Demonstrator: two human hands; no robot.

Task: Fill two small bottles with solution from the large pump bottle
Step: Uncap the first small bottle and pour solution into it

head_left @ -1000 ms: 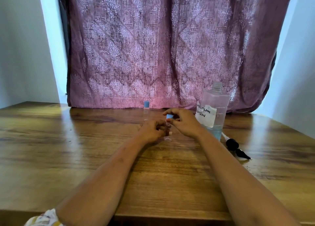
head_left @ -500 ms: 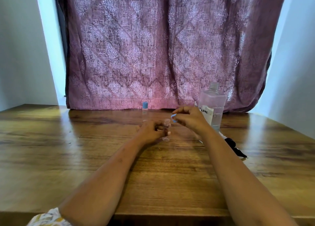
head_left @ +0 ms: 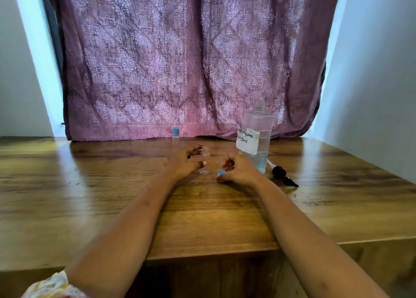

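Two small bottles stand on the wooden table (head_left: 90, 185). One small clear bottle (head_left: 204, 161), uncapped and upright, is held around its side by the left hand (head_left: 183, 162), thumb at the front near its base. Just to its right, the right hand (head_left: 238, 170) pinches a blue cap (head_left: 221, 173) between its fingertips, low over the wood and apart from the bottle. A second small bottle (head_left: 175, 135), still wearing its blue cap, stands farther back near the purple curtain (head_left: 191, 61). At the right stands the large clear bottle (head_left: 256, 138) (its neck open, a handwritten label on its front), partly filled with liquid. Beside it lies the black pump head (head_left: 282, 176).
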